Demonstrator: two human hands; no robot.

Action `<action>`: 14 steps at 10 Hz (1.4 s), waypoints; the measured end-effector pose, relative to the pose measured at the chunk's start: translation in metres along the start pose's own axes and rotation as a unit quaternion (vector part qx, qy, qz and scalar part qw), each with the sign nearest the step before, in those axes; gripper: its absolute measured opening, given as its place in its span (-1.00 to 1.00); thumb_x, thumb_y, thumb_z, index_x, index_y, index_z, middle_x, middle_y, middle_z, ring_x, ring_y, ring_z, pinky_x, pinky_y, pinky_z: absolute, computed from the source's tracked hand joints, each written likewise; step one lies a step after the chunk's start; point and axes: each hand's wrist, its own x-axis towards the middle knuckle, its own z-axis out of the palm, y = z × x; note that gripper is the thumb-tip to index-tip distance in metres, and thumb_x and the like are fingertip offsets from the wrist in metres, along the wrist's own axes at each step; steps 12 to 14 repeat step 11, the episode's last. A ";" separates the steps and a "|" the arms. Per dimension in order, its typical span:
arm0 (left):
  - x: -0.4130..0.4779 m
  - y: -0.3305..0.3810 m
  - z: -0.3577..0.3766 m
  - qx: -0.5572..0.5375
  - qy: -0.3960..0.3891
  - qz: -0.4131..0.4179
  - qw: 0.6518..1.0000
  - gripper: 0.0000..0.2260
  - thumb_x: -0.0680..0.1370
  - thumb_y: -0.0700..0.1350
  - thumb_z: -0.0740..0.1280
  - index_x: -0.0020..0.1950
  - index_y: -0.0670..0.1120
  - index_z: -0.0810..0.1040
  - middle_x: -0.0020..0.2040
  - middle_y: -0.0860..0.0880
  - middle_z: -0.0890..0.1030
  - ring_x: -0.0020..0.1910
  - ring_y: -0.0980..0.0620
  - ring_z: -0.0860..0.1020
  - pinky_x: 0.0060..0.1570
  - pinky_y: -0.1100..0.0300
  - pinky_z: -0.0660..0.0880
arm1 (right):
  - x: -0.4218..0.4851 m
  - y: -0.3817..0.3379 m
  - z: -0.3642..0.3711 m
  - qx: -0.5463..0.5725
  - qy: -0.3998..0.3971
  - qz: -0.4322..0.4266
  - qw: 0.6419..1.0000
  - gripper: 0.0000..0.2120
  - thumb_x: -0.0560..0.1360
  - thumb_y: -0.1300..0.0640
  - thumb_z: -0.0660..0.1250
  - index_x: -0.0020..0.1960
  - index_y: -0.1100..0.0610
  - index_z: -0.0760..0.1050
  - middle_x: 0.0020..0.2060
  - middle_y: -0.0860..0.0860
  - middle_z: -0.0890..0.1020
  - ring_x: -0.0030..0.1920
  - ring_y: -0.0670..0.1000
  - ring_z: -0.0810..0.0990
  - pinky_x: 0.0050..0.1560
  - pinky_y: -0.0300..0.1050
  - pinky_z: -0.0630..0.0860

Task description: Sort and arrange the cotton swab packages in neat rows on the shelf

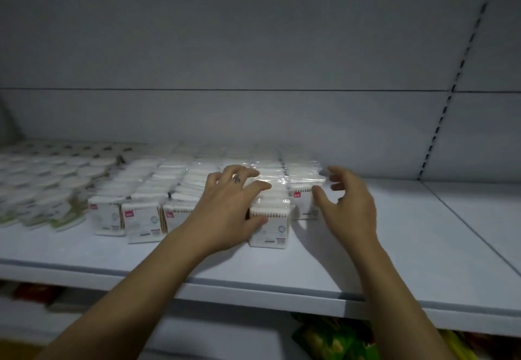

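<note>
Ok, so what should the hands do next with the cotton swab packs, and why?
Probably the right hand should draw the rightmost row forward a little. Its front sits further back than the neighbouring pack at the left hand, so the fronts look uneven, and the right hand's fingers hover just beside that row.
</note>
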 end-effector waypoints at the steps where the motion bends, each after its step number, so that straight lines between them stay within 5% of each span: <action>1: -0.018 -0.013 -0.006 -0.008 0.011 -0.035 0.999 -0.49 0.51 0.21 0.29 0.44 0.14 0.34 0.48 0.06 0.26 0.45 0.06 0.03 0.34 0.03 0.00 | -0.010 -0.028 -0.001 -0.011 -0.011 -0.081 0.997 -0.69 0.45 0.04 0.44 0.18 0.02 0.54 0.08 -0.06 0.57 0.06 -0.04 0.52 0.03 -0.15 0.41; 3: -0.062 -0.060 -0.026 0.038 0.001 -0.102 0.994 -0.56 0.52 0.13 0.34 0.39 0.15 0.40 0.45 0.08 0.31 0.43 0.00 0.08 0.26 0.03 0.04 | -0.036 -0.084 0.034 -0.052 -0.086 -0.154 0.983 -0.68 0.45 0.02 0.44 0.19 0.04 0.56 0.11 -0.01 0.60 0.15 0.05 0.48 0.19 -0.04 0.35; 5: -0.094 -0.110 -0.043 0.068 0.050 -0.160 0.983 -0.60 0.44 -0.07 0.49 0.27 0.04 0.55 0.28 -0.02 0.51 0.32 -0.16 0.34 0.16 -0.09 0.23 | -0.055 -0.114 0.077 -0.092 -0.087 -0.207 0.970 -0.74 0.43 0.06 0.46 0.10 0.06 0.60 0.03 -0.01 0.63 0.07 0.09 0.53 0.07 0.00 0.38; 6: -0.109 -0.140 -0.046 0.084 0.031 -0.186 0.979 -0.61 0.47 -0.03 0.46 0.28 0.08 0.53 0.27 0.04 0.50 0.34 -0.11 0.31 0.19 -0.03 0.16 | -0.066 -0.135 0.099 -0.125 -0.082 -0.231 0.961 -0.80 0.41 0.04 0.47 0.02 0.05 0.63 -0.03 -0.01 0.64 0.02 0.09 0.54 0.02 0.02 0.41; 9: -0.109 -0.178 -0.032 0.076 0.001 -0.095 0.993 -0.64 0.51 0.11 0.35 0.30 0.18 0.49 0.26 0.15 0.47 0.27 0.04 0.28 0.07 0.08 0.07 | -0.091 -0.192 0.147 -0.203 -0.088 -0.212 0.952 -0.81 0.36 0.01 0.50 -0.04 0.00 0.65 -0.04 -0.03 0.64 0.02 0.07 0.53 0.04 0.00 0.37; 14: -0.105 -0.192 -0.027 0.057 0.008 -0.040 0.998 -0.73 0.56 -0.03 0.32 0.26 0.14 0.50 0.21 0.10 0.50 0.24 0.02 0.31 0.08 0.08 0.08 | -0.113 -0.198 0.150 -0.223 -0.034 -0.199 0.954 -0.80 0.33 0.08 0.53 -0.07 0.04 0.63 -0.08 0.00 0.63 -0.03 0.11 0.55 -0.02 0.03 0.40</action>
